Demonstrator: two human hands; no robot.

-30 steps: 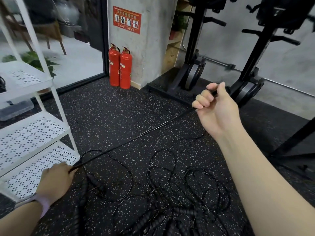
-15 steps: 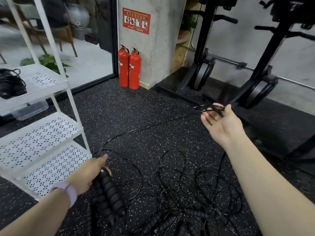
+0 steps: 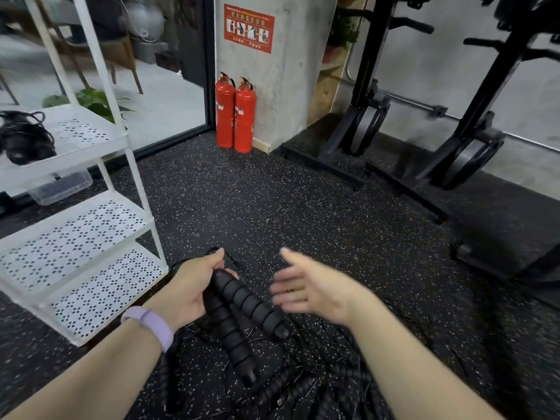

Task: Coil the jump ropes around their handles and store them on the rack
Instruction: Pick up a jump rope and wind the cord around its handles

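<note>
My left hand (image 3: pixel 189 287) grips the upper ends of two black ribbed jump-rope handles (image 3: pixel 242 310) held side by side, pointing down and to the right. A loop of thin black cord (image 3: pixel 222 253) pokes out above its fingers. My right hand (image 3: pixel 309 286), blurred, hovers just right of the handles with fingers spread and holds nothing. More black handles and tangled cords (image 3: pixel 303 386) lie on the floor below my arms. The white perforated rack (image 3: pixel 78 256) stands at the left, with a coiled black rope (image 3: pixel 24 140) on its upper shelf.
Two red fire extinguishers (image 3: pixel 236 113) stand by a concrete pillar at the back. Black exercise machines (image 3: pixel 463 153) on a dark mat fill the right side. A clear plastic box (image 3: pixel 60 187) lies behind the rack. Speckled rubber floor (image 3: pixel 288 207) stretches ahead of my hands.
My right hand let go of the stretched cord and came back in close to the handles. My left hand lifted the two handles higher, and the taut cord now lies slack.
</note>
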